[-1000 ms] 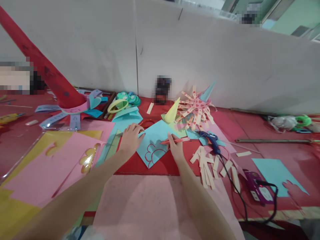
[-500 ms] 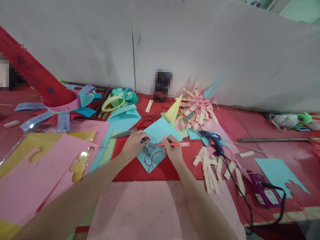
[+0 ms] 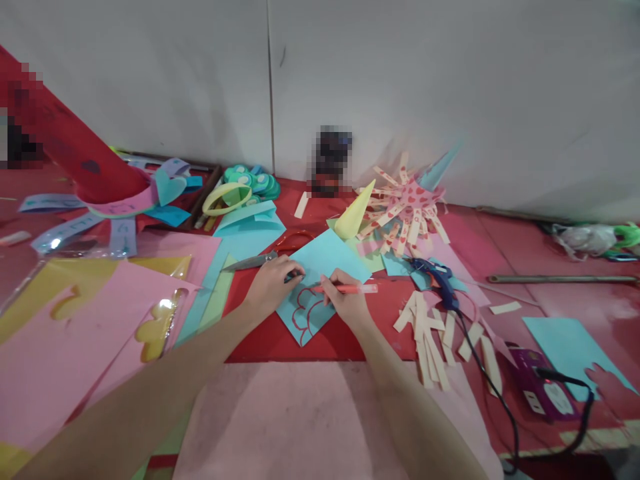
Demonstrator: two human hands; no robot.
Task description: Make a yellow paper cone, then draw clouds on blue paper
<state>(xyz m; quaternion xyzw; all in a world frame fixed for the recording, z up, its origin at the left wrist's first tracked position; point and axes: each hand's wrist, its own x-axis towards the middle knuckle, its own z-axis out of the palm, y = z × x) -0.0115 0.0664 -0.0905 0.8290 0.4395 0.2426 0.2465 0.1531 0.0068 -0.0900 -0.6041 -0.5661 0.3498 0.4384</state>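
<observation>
A light blue paper (image 3: 330, 257) lies turned cornerwise on a red sheet, with a curved, scalloped red outline on its lower part. My right hand (image 3: 345, 297) is closed round a red marker (image 3: 357, 289), its tip at the outline. At the paper's left edge rests my left hand (image 3: 273, 283), fingers curled around a small dark thing I cannot make out. Scissors (image 3: 250, 261) with red handles lie just beyond my left hand. A yellow paper cone (image 3: 354, 212) stands behind the blue paper.
To the right are a blue glue gun (image 3: 436, 277) with a black cord, wooden sticks (image 3: 425, 340) and a purple box (image 3: 540, 387). Pink sheets (image 3: 100, 320) lie at the left. A decorated pink ring with sticks (image 3: 413, 203) and a dark blurred object (image 3: 331, 160) stand at the back.
The view has shifted slightly, so things at the right appear further right. The marker tip has moved a little to the left relative to the paper, and the red outline looks nearly the same.
</observation>
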